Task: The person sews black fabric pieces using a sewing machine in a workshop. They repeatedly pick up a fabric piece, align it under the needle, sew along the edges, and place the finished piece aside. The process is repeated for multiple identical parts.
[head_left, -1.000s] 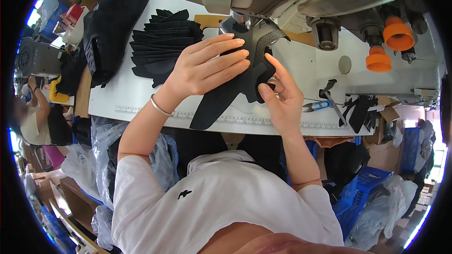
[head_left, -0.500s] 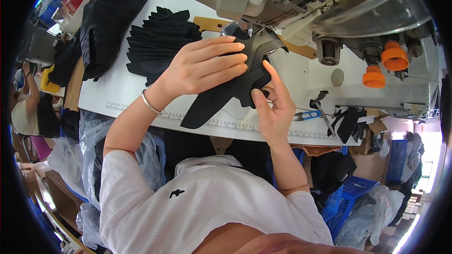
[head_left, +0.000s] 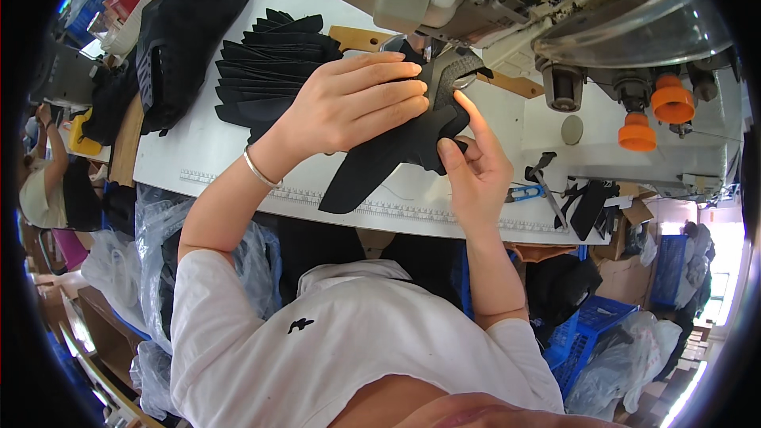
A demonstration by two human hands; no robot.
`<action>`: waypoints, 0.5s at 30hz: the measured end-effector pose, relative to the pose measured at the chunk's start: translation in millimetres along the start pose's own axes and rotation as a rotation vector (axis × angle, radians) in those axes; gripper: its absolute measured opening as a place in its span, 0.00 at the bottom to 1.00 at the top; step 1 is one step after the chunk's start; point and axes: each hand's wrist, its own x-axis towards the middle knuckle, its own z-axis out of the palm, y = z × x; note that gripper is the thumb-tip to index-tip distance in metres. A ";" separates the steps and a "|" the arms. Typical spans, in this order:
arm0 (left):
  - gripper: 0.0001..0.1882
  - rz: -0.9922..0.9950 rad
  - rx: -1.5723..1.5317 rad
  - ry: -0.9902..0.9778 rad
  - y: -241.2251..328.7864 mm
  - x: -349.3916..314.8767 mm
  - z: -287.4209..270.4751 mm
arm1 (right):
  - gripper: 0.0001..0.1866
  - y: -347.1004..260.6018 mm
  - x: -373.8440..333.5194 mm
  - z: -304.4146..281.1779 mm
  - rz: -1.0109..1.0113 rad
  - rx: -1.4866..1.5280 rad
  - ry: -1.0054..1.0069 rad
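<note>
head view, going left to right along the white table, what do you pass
Bulky dark bundle → fanned stack of black cut pieces → left hand flat on the black fabric piece → right hand pinching that piece → small blue snips → orange thread cones.

A black fabric piece (head_left: pixel 396 154) lies on the white surface (head_left: pixel 198 150) under a sewing machine (head_left: pixel 507 0). The left hand (head_left: pixel 353 103) lies flat on top of it, fingers spread toward the right. The right hand (head_left: pixel 472 166) pinches its right edge between thumb and forefinger, a closed grip just below the machine's needle area. A fanned stack of black cut pieces (head_left: pixel 269 55) sits far left of the hands. Small blue-handled snips (head_left: pixel 523 190) lie to the right of the right hand. Two orange spool cones (head_left: pixel 654 115) stand at the far right.
</note>
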 end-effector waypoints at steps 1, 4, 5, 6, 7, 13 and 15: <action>0.13 -0.003 0.003 -0.002 -0.5 0.8 0.2 | 0.30 -0.2 1.3 -0.5 0.000 0.007 0.001; 0.13 -0.004 0.001 0.004 -3.6 2.5 1.1 | 0.30 0.3 4.0 -1.2 0.003 0.024 0.002; 0.14 -0.003 -0.002 0.009 -4.8 3.1 1.5 | 0.30 0.5 4.9 -1.5 0.003 0.028 0.002; 0.14 -0.006 0.002 0.011 -5.4 3.5 2.3 | 0.30 -0.2 6.0 -2.1 0.008 0.022 0.005; 0.14 -0.009 0.007 0.011 -5.8 3.5 3.2 | 0.30 -1.2 6.9 -2.5 0.013 0.019 0.008; 0.16 -0.002 0.040 0.009 -9.8 8.4 4.4 | 0.29 -1.9 14.0 -1.2 0.014 0.079 0.027; 0.17 -0.002 0.041 0.005 -11.9 9.3 5.2 | 0.29 -0.3 15.2 -2.1 0.019 0.085 0.026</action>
